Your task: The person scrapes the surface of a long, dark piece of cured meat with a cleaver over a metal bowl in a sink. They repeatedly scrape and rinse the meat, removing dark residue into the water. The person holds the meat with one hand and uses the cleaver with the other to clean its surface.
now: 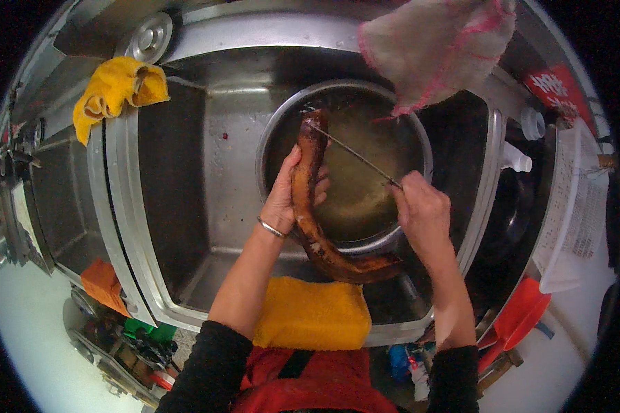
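Note:
My left hand [288,193] grips a long, curved, reddish-brown piece of what looks like cured meat [305,180] by its upper part. Its lower end bends right, past the near rim of a round metal basin [262,149] that holds cloudy liquid. In my right hand [421,201] is a thin rod-like tool [359,155], perhaps a skewer or knife, slanting up-left to the meat's top end. Whether its tip is in the meat or only touching cannot be told. The basin stands in a stainless steel sink [232,170].
Yellow towels lie over the sink's front edge [312,312] and left divider [121,90]. A pink-edged cloth [439,46] hangs at the upper right. A white plastic basket [571,206] and a red plastic scoop-like item [522,310] are at the right. A metal lid [150,38] sits behind.

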Motion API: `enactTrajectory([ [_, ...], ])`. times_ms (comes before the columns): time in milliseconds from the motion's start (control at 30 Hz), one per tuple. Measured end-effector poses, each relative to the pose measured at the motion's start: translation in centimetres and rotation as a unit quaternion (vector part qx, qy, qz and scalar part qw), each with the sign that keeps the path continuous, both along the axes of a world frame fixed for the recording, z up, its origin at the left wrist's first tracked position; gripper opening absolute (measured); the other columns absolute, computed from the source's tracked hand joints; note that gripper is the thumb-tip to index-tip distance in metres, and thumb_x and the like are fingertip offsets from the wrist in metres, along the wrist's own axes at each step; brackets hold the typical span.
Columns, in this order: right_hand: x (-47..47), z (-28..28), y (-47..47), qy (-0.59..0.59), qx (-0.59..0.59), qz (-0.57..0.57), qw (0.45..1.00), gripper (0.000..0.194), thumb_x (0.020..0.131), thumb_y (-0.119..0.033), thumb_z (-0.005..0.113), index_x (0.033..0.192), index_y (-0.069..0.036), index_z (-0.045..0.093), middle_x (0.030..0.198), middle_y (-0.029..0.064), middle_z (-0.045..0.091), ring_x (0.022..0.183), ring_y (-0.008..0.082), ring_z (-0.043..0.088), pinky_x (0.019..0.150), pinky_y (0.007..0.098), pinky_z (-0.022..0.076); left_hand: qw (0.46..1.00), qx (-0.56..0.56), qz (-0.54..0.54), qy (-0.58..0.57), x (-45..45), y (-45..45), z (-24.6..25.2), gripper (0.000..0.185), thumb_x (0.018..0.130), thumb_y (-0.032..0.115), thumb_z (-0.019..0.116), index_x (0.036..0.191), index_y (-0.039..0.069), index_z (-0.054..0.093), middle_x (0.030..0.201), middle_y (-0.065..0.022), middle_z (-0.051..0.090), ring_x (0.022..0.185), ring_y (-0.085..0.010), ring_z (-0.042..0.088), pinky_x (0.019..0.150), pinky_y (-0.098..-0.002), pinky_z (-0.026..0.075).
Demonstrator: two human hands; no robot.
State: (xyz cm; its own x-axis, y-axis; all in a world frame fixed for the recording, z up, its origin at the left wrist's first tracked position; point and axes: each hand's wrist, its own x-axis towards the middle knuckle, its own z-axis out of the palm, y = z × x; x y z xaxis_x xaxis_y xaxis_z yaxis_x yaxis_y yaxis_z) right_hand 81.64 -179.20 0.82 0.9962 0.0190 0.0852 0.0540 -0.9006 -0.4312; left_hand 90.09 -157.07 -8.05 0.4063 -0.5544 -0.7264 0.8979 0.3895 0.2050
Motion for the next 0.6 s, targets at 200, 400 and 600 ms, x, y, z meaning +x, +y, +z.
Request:
enactTrajectory([
  [200, -1.3, 0.0, 0.2, 0.046, -0.002, 0.013, 0.999, 0.010, 0.077, -0.002, 0.063, 0.081, -0.005, 0.054, 0.079, 0.0102, 0.056, 0.070, 0.0284, 0.063, 0.057, 0.0386, 0.0524, 0.993, -0.115, -0.002, -0.013, -0.1, 0.5, -0.7, 0.058, 0.090, 0.058, 0.055, 0.132, 0.019, 0.054, 0.088, -0.0011, 0.060, 0.068, -0.0132, 0.058, 0.054, -0.0270, 0.046],
  [400, -3.2, 0.9, 2.0, 0.058, 0.008, 0.029, 0.998, 0.010, 0.077, -0.002, 0.064, 0.078, -0.005, 0.055, 0.077, 0.0096, 0.054, 0.066, 0.0269, 0.062, 0.054, 0.0374, 0.0517, 0.995, -0.075, 0.039, -0.056, 0.0, 0.1, -1.6, 0.056, 0.090, 0.057, 0.057, 0.130, 0.018, 0.055, 0.090, -0.0019, 0.062, 0.071, -0.0132, 0.059, 0.058, -0.0280, 0.050],
  [600, -3.1, 0.7, 1.9, 0.112, 0.195, -0.176, 0.958, 0.019, 0.089, -0.014, 0.066, 0.085, 0.001, 0.057, 0.074, 0.0190, 0.061, 0.067, 0.0386, 0.061, 0.056, 0.0411, 0.0480, 0.997, 0.068, -0.026, -0.008, 0.7, -0.5, -1.7, 0.059, 0.085, 0.060, 0.062, 0.125, 0.017, 0.056, 0.092, -0.0024, 0.063, 0.076, -0.0164, 0.062, 0.062, -0.0304, 0.052],
])
